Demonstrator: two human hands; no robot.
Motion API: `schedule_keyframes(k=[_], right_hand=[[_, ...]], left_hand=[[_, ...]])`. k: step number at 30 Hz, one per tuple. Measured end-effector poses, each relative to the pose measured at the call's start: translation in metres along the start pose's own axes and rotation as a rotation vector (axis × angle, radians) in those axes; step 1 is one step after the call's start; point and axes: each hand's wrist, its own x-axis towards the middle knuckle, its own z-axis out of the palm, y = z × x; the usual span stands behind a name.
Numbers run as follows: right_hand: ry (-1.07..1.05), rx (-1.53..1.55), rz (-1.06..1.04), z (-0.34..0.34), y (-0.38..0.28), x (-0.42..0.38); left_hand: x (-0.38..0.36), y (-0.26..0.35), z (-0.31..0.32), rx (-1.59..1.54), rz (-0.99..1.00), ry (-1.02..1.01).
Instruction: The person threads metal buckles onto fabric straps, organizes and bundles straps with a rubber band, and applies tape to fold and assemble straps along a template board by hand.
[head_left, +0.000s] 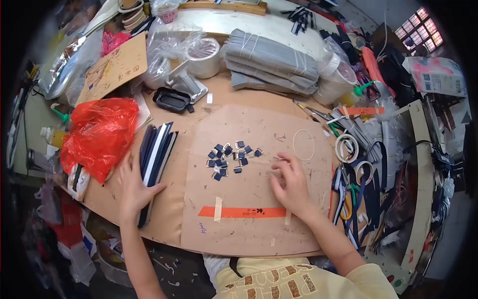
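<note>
My left hand (133,185) is open, its fingers spread along the left side of a bundle of dark and white strips (158,162). Its thumb reaches across the bundle. Over the right part of the brown board (244,192) is my right hand (290,185), fingers loosely bent and apart, with nothing visible in it. To the left of that hand lies a scattered cluster of small dark-blue fabric tabs with metal loops (243,162). A rubber band (303,145) rests just beyond the right fingers. Nearer my body, an orange strip (241,212) is taped to the board.
A red plastic bag (102,132) sits left of the strip bundle. At the back are a black tray (172,100), a tape dispenser (191,82) and tied grey bundles (271,60). Scissors (323,115), white rings (347,148) and webbing strips crowd the right side.
</note>
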Motion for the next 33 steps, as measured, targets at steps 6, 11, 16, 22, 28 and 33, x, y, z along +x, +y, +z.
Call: schedule_keyframes(k=[6,11,16,22,28,33], right_hand=[[-0.096,-0.158,-0.226,0.026,-0.016,-0.004],[-0.086,-0.153,-0.238,0.03,-0.019,-0.006],[-0.111,-0.186,-0.231,0.03,-0.022,-0.002],[-0.173,-0.16,-0.199,0.019,-0.018,0.0],[-0.074,-0.039,-0.238,0.001,-0.021,-0.009],[0.031,0.111,-0.279,-0.052,-0.06,-0.038]], left_hand=[[-0.018,0.004,0.017,0.202,0.176,0.204],[-0.056,0.007,0.004,-0.094,0.134,0.381],[-0.08,0.027,0.012,-0.065,0.144,0.21],[-0.08,0.035,0.02,-0.076,-0.009,0.119],[-0.091,0.051,-0.005,-0.217,-0.147,0.141],[-0.112,0.098,-0.029,-0.434,0.294,0.07]])
